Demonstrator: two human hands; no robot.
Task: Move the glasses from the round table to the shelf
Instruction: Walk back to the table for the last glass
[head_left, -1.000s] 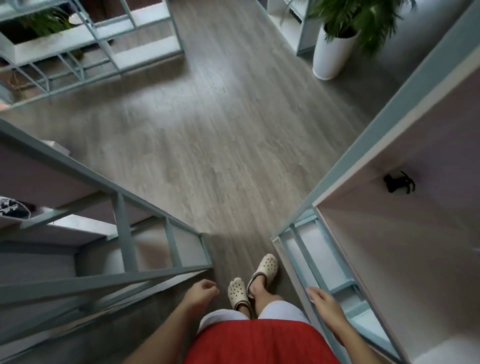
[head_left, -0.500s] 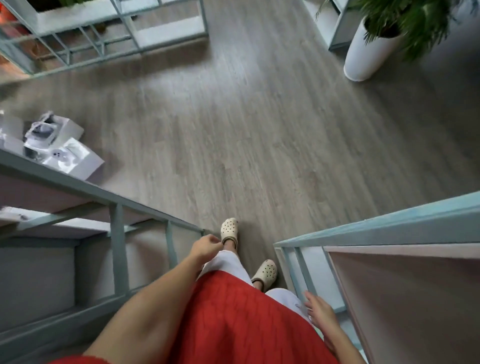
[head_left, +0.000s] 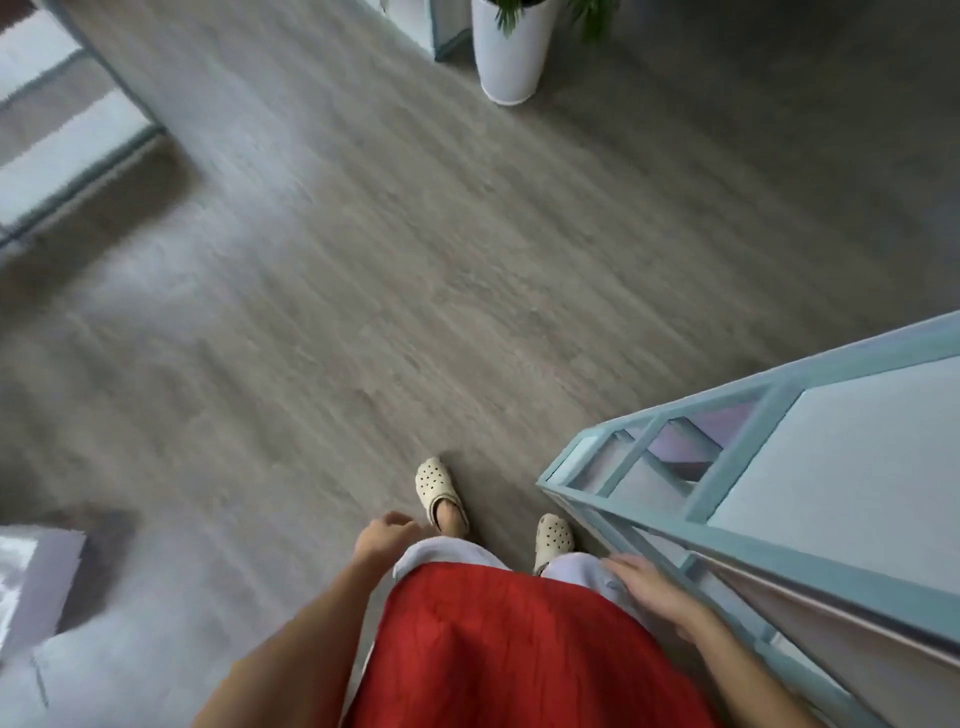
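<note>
Head view, the only one: the left hand (head_left: 387, 535) hangs loosely curled, its grip empty. The right hand (head_left: 649, 587) lies with fingers relaxed against the pale shorts (head_left: 447, 548), its grip slack and empty too. Glasses and round table are nowhere in sight, so the fetching is not yet done. The blue-framed shelf (head_left: 738, 457) juts its corner just beside the right clog (head_left: 553, 538). I'd worry about a toe or hip catching it, and the smeared picture hints at haste. No writing or brand is readable.
</note>
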